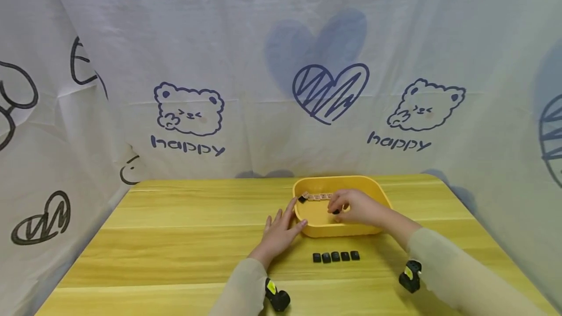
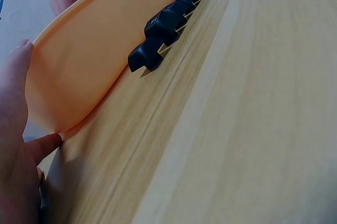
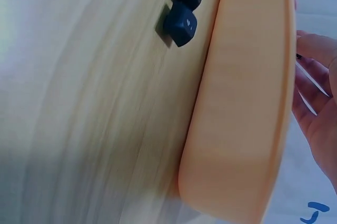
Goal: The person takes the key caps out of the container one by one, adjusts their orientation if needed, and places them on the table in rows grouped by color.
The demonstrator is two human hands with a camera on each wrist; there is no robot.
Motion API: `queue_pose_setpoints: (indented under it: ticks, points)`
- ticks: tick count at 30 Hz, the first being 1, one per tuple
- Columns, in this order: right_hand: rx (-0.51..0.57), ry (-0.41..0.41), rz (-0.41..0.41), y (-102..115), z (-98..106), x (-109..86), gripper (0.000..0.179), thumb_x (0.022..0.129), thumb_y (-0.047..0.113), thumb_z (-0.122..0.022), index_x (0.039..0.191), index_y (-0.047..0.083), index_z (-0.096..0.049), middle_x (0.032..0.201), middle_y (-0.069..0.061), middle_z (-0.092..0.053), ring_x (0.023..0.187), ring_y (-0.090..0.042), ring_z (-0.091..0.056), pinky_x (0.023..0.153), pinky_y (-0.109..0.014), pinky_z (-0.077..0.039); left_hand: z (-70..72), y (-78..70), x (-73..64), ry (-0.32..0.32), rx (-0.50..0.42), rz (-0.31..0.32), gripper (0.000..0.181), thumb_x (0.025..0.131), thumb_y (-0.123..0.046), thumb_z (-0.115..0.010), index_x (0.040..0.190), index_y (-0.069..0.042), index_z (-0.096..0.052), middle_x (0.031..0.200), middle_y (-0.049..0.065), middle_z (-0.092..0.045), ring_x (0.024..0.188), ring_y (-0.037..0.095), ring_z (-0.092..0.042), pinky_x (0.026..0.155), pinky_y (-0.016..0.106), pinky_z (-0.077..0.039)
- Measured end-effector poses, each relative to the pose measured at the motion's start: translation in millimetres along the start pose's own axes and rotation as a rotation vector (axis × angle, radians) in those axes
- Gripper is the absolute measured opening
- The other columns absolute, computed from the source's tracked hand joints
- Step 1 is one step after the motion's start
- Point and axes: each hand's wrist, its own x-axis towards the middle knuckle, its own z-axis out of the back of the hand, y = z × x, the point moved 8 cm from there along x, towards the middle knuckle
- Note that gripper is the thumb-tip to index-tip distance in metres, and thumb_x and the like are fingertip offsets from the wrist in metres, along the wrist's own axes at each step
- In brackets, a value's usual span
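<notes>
A yellow plastic basin [image 1: 342, 230] stands toward the back of the wooden table; the wrist views show its outer wall as orange. My left hand [image 1: 279, 234] rests against its left side with fingers spread, thumb on the rim. Inside the basin, my right hand [image 1: 357, 207] pinches a small black keycap [image 1: 336, 211] between thumb and fingers. A row of light, pinkish keycaps [image 1: 317, 197] lies along the basin's far inner side, with one black keycap [image 1: 302, 199] at its left end. In front of the basin, several black keycaps [image 1: 335, 256] form a row on the table.
The wooden table [image 1: 175, 252] reaches back to a white curtain [image 1: 246, 62] printed with hearts and bears. Each sleeve carries a small black wrist camera, the left one [image 1: 277, 297] low near the table and the right one [image 1: 410, 276] beside the forearm.
</notes>
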Motion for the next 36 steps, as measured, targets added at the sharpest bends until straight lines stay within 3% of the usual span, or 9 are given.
queue_pose_setpoints:
  ticks: [7, 15, 24, 36]
  points:
    - [0.047, -0.019, -0.014, 8, 5, -19.4, 0.015, 0.086, 0.002, -0.074, 0.098, 0.009, -0.078, 0.099, 0.007, -0.065, 0.087, -0.010, -0.061, 0.078, -0.036, -0.055, -0.3, 1.1, 0.6, -0.001, -0.004, -0.004, 0.075, 0.098, -0.059, -0.045, 0.158, -0.030, -0.010, 0.152, 0.007, -0.038, 0.145, 0.040, -0.015, 0.114, 0.057, 0.004]
    - [0.126, -0.056, -0.019, 6, 11, -42.3, 0.017, 0.084, -0.001, -0.074, 0.098, 0.008, -0.077, 0.102, 0.002, -0.066, 0.090, -0.013, -0.061, 0.078, -0.041, -0.056, 0.1, -0.7, -1.1, 0.000, -0.018, -0.012, 0.076, 0.097, -0.060, -0.045, 0.158, -0.030, -0.010, 0.152, 0.007, -0.039, 0.145, 0.040, -0.013, 0.114, 0.056, 0.005]
    - [0.210, -0.091, -0.029, 5, 13, -63.6, 0.015, 0.085, 0.002, -0.075, 0.098, 0.007, -0.077, 0.100, 0.001, -0.068, 0.097, -0.018, -0.062, 0.080, -0.031, -0.055, -1.0, 0.0, -1.5, 0.007, -0.023, -0.003, 0.075, 0.098, -0.058, -0.045, 0.158, -0.031, -0.010, 0.153, 0.006, -0.038, 0.146, 0.039, -0.012, 0.114, 0.055, 0.006]
    - [0.252, -0.118, -0.006, 2, 7, -79.8, 0.014, 0.083, -0.002, -0.074, 0.095, 0.007, -0.076, 0.098, 0.001, -0.067, 0.085, -0.011, -0.063, 0.075, -0.029, -0.057, -1.1, 0.5, -0.9, 0.000, -0.012, -0.007, 0.076, 0.098, -0.059, -0.045, 0.158, -0.030, -0.010, 0.153, 0.005, -0.037, 0.145, 0.039, -0.013, 0.114, 0.056, 0.005]
